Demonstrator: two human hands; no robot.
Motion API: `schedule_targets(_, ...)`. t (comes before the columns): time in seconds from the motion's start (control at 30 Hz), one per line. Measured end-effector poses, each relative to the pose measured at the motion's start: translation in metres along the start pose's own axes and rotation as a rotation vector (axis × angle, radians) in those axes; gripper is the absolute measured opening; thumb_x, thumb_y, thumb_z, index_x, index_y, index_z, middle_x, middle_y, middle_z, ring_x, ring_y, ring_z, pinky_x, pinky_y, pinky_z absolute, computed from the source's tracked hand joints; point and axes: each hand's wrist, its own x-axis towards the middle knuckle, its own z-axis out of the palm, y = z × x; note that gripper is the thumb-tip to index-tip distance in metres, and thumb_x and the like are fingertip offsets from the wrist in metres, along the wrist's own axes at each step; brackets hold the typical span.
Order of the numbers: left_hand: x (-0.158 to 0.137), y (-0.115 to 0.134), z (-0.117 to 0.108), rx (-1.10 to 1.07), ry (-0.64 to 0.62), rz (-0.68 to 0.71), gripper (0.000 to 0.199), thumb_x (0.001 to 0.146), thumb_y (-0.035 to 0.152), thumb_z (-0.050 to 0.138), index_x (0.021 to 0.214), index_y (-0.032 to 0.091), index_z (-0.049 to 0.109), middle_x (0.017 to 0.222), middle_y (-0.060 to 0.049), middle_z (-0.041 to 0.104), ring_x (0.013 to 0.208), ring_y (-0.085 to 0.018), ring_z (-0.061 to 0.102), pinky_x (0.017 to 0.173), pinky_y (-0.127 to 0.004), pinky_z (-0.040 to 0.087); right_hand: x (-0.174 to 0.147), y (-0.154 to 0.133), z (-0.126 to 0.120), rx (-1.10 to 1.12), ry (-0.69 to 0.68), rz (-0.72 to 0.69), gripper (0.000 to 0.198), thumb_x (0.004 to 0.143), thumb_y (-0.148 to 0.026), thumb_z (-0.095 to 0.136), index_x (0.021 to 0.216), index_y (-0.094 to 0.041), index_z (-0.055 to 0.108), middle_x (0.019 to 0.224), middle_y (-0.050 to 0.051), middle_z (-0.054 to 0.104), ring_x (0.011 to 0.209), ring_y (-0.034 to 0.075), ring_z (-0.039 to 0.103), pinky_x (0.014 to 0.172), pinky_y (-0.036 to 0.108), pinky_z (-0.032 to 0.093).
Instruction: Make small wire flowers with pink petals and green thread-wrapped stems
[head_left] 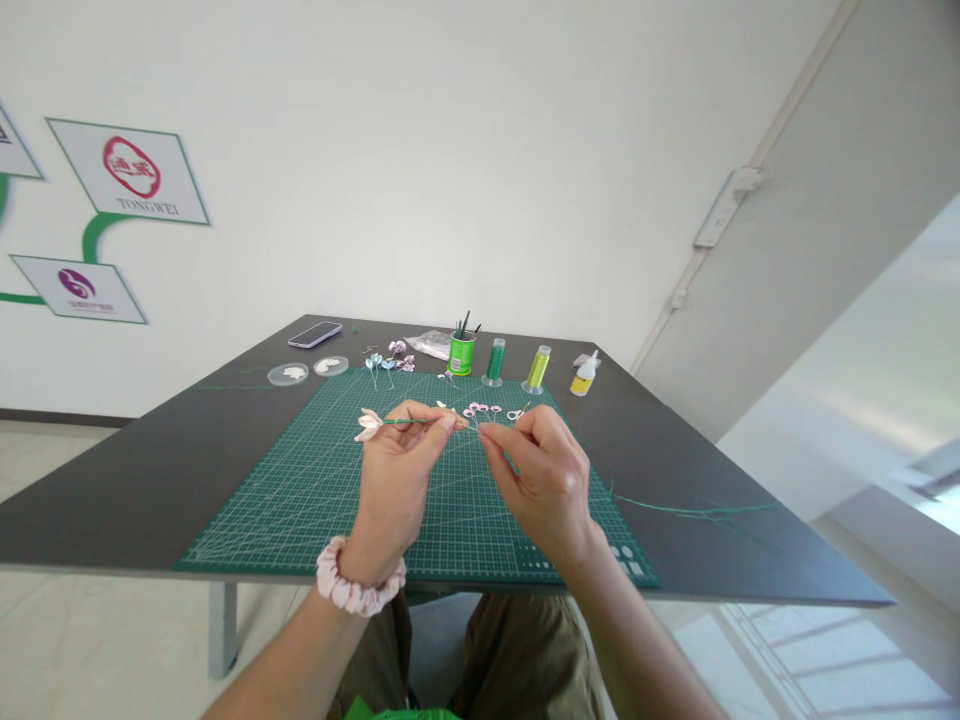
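Observation:
My left hand pinches a pale pink artificial flower by its stem, which is wrapped in green and lies level across the fingers. The flower head points to the left. Just right of it, my right hand is closed, thumb against forefinger, on the thin wire end of the same stem; whether thread is also in that pinch I cannot make out. Both hands are above the green cutting mat. Behind them lie several small pink-and-white pieces on wires and a pair of small scissors.
At the back stand a green can of tools, a dark green thread spool, a yellow-green spool and a glue bottle. Blue flowers, two shallow dishes and a phone lie left. Loose green threads lie right.

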Motion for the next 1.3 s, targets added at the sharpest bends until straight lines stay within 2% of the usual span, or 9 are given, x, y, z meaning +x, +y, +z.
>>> schedule_targets(0.07,0.000,0.000,0.000,0.005,-0.001,0.000,0.009,0.067,0.017,0.074,0.066,0.017,0.066,0.068,0.001,0.069,0.068,-0.011,0.065,0.077,-0.027,0.051,0.000,0.000,0.001,-0.043,0.018,0.009,0.020,0.091,-0.016,0.054,0.081,-0.017,0.071,0.066,0.000,0.042,0.060,0.013,0.042,0.052,0.026,0.036)
schedule_targets(0.2,0.000,-0.001,-0.001,0.001,-0.019,-0.008,0.008,0.069,0.018,0.073,0.067,0.018,0.066,0.070,0.001,0.070,0.069,-0.010,0.065,0.077,-0.025,0.051,-0.001,0.001,0.003,-0.011,0.022,0.005,0.024,0.093,-0.016,0.050,0.111,-0.014,0.067,0.069,0.000,0.042,0.062,0.015,0.044,0.053,0.027,0.040)
schedule_targets(0.4,0.000,-0.002,-0.002,0.078,-0.018,0.038,0.007,0.071,0.017,0.071,0.068,0.018,0.065,0.071,0.001,0.069,0.072,-0.011,0.064,0.079,-0.026,0.050,-0.002,0.000,0.003,0.116,-0.055,0.003,0.038,0.092,-0.013,0.048,0.129,-0.014,0.056,0.076,0.002,0.045,0.070,0.018,0.050,0.057,0.030,0.046)
schedule_targets(0.57,-0.001,-0.003,-0.002,0.188,0.000,0.137,0.006,0.073,0.016,0.069,0.069,0.018,0.064,0.072,0.000,0.068,0.075,-0.013,0.063,0.080,-0.028,0.049,-0.004,-0.005,0.002,0.165,-0.039,-0.017,0.034,0.092,-0.014,0.049,0.124,-0.015,0.061,0.076,0.002,0.044,0.067,0.016,0.049,0.054,0.028,0.044)
schedule_targets(0.83,-0.001,-0.003,-0.001,0.119,0.007,0.059,0.007,0.071,0.018,0.070,0.069,0.018,0.064,0.072,0.000,0.068,0.074,-0.014,0.064,0.078,-0.028,0.049,-0.012,-0.007,0.009,0.118,0.121,-0.082,0.017,0.087,-0.010,0.058,0.099,-0.017,0.068,0.070,0.001,0.046,0.059,0.013,0.046,0.047,0.026,0.037)
schedule_targets(0.93,-0.002,-0.002,0.000,0.107,0.016,0.062,0.007,0.071,0.017,0.071,0.068,0.018,0.064,0.072,0.000,0.068,0.074,-0.014,0.064,0.078,-0.029,0.050,-0.011,-0.008,0.007,0.131,0.119,-0.082,0.012,0.086,-0.011,0.059,0.089,-0.019,0.067,0.068,0.001,0.046,0.058,0.013,0.046,0.048,0.027,0.037)
schedule_targets(1.03,-0.002,0.000,0.001,0.091,0.014,0.071,0.007,0.071,0.017,0.070,0.069,0.018,0.064,0.072,0.000,0.068,0.073,-0.013,0.064,0.079,-0.028,0.050,-0.010,-0.007,0.006,0.221,0.114,-0.090,0.011,0.086,-0.011,0.055,0.079,-0.019,0.059,0.067,0.001,0.046,0.060,0.014,0.046,0.050,0.027,0.038)
schedule_targets(1.17,-0.003,0.001,0.002,0.111,0.009,0.094,0.007,0.072,0.017,0.069,0.068,0.018,0.063,0.072,0.000,0.068,0.074,-0.014,0.064,0.080,-0.029,0.050,-0.015,-0.007,0.007,0.367,0.143,0.007,0.012,0.087,-0.009,0.050,0.087,-0.021,0.049,0.066,-0.002,0.046,0.057,0.012,0.045,0.051,0.025,0.038)
schedule_targets(1.3,-0.002,-0.002,0.000,0.218,0.021,0.226,0.008,0.075,0.015,0.066,0.069,0.020,0.065,0.072,0.000,0.069,0.077,-0.015,0.064,0.082,-0.031,0.049,-0.017,-0.009,0.007,0.314,0.094,0.164,0.021,0.090,-0.010,0.046,0.109,-0.021,0.048,0.065,-0.005,0.051,0.049,0.009,0.044,0.051,0.022,0.039)
